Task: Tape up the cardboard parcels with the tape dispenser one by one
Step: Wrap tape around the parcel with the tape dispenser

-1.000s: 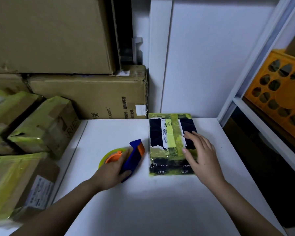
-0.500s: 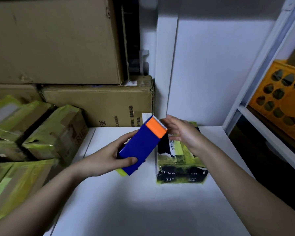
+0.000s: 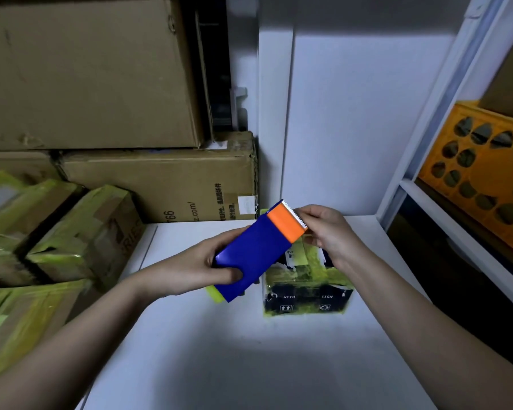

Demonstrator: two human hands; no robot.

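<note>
My left hand [image 3: 199, 266] grips the blue body of the tape dispenser [image 3: 255, 253], held in the air and tilted up to the right. Its orange head and white toothed blade point toward my right hand [image 3: 323, 232], whose fingertips pinch at the blade end, where the tape end would be; the tape itself is hard to make out. A bit of the yellow-green roll shows under the dispenser's lower end. Below and behind my hands, a small dark parcel [image 3: 305, 291] wrapped in yellow-green tape lies on the white table [image 3: 249, 359].
Several parcels wrapped in yellow-green tape [image 3: 80, 235] are piled at the left. Big cardboard boxes [image 3: 166, 184] are stacked behind them against the wall. A white shelf frame [image 3: 427, 119] and an orange crate [image 3: 480, 170] stand at the right.
My left hand lifted the dispenser off the table. My right hand left the parcel's top and came up to the blade end, where it now pinches.
</note>
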